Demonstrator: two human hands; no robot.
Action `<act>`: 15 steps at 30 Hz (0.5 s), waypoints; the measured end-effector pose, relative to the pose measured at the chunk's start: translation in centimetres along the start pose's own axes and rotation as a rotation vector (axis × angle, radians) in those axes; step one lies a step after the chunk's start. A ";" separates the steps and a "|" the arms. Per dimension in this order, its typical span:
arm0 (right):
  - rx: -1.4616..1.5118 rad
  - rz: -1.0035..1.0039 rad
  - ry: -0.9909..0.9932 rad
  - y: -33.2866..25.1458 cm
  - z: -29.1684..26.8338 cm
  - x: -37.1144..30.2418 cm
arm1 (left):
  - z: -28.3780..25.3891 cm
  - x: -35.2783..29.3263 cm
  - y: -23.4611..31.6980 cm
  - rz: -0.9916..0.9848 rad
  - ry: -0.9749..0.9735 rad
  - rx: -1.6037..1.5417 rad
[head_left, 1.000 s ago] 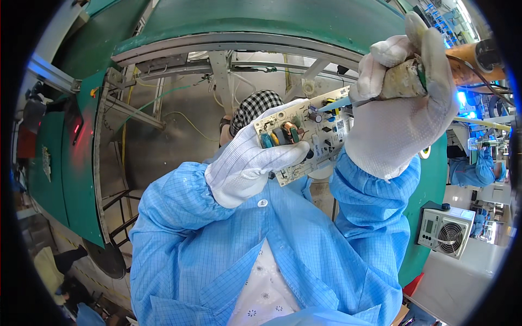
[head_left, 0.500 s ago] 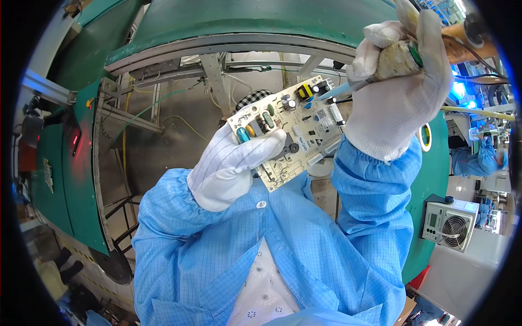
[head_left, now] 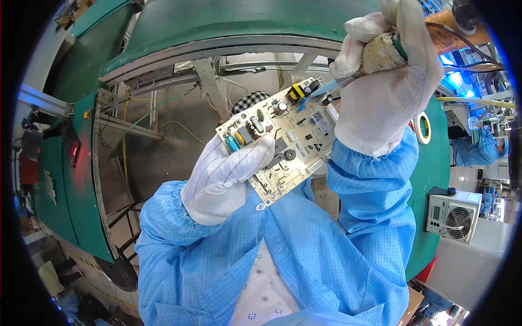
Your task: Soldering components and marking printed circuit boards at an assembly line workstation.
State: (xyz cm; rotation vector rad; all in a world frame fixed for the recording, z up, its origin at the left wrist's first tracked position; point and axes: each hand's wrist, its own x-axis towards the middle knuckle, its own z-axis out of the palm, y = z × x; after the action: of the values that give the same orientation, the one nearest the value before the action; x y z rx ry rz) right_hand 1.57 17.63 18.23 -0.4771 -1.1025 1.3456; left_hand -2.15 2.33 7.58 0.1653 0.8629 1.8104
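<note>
In front of my chest my gloved left hand point(head_left: 225, 174) holds a cream circuit board point(head_left: 304, 136) by its left side, thumb over the face and the other fingers hidden beneath. The board slants, its component side facing me, with a yellow-and-black transformer, capacitors and connectors on it. My gloved right hand point(head_left: 389, 103) is raised at the upper right, closed around a tool with a worn, wrapped handle point(head_left: 380, 57). The tool's flat pale blue tip point(head_left: 324, 87) reaches the board's top right corner beside the transformer; whether it touches, I cannot tell.
A green work surface point(head_left: 244, 19) on a metal frame runs across the far side. On the right-hand green table are a tape roll point(head_left: 421, 128) and a white box with a fan point(head_left: 453, 216). Another green table point(head_left: 76, 179) stands left. A co-worker in blue point(head_left: 478, 148) is far right.
The board and both hands have shifted slightly left, and the board sits a little lower. The tool's tip stays at the board's upper right corner.
</note>
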 end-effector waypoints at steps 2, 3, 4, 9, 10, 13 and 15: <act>-0.011 -0.004 0.011 0.2 0.5 -0.1 | -0.3 0.0 -0.2 0.082 -0.015 0.105; -0.016 -0.002 0.012 0.0 0.2 -0.1 | -0.6 0.0 -0.3 0.127 -0.018 0.155; -0.020 -0.001 0.012 0.1 0.2 -0.1 | -0.9 -0.1 -0.5 0.171 -0.020 0.206; -0.046 -0.007 0.024 0.0 0.3 0.0 | -2.2 -0.3 -1.1 0.387 -0.048 0.461; -0.052 -0.008 0.026 0.0 0.3 0.0 | -2.1 0.0 -1.3 0.430 -0.054 0.512; -0.066 -0.011 0.031 -0.1 0.3 -0.1 | -2.7 -0.1 -1.7 0.560 -0.068 0.666; -0.076 -0.014 0.037 -0.3 0.2 -0.1 | -3.3 -0.2 -1.8 0.646 -0.079 0.770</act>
State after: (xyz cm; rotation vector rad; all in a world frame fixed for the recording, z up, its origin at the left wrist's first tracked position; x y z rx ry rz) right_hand 1.53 17.42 18.54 -0.5471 -1.1277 1.2819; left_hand -2.30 0.88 4.06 1.1027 1.5358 1.9202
